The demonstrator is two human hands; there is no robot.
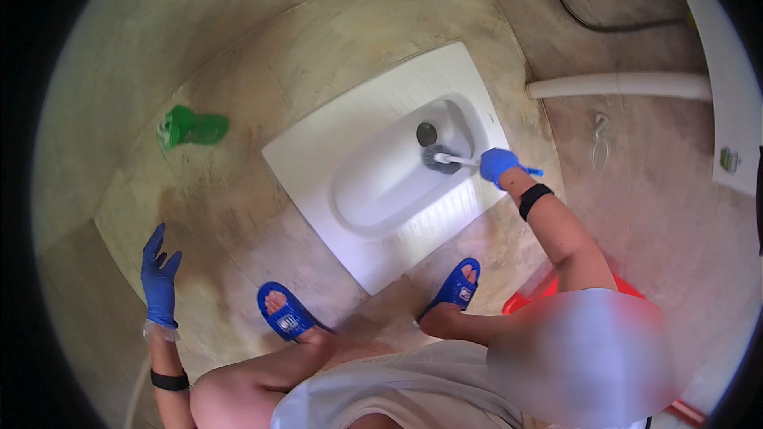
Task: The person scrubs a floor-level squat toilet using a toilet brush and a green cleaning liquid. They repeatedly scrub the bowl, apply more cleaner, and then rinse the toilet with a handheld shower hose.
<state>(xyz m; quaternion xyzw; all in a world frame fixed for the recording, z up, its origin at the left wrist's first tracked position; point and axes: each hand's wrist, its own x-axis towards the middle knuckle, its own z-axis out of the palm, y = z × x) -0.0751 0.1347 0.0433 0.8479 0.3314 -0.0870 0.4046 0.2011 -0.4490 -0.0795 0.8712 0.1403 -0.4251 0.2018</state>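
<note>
A white ceramic squat toilet (381,244) is set in the floor before me. My right hand (498,165), in a blue glove, grips the handle of a toilet brush (462,160). The grey bristle head is inside the bowl, close beside the dark drain hole (426,134). On the far left my left hand (160,280), also gloved in blue, hangs over the floor with its fingers apart and nothing in them. A green plastic container (197,128), with white matter at one end, lies on the floor beyond it.
My feet in blue slippers (288,311) stand at the toilet's near side. A red plastic object (515,302) is partly hidden behind my right arm. A white pipe (620,85), a clear hook (601,125), a dark hose (596,25) and a white cistern (724,95) line the right wall.
</note>
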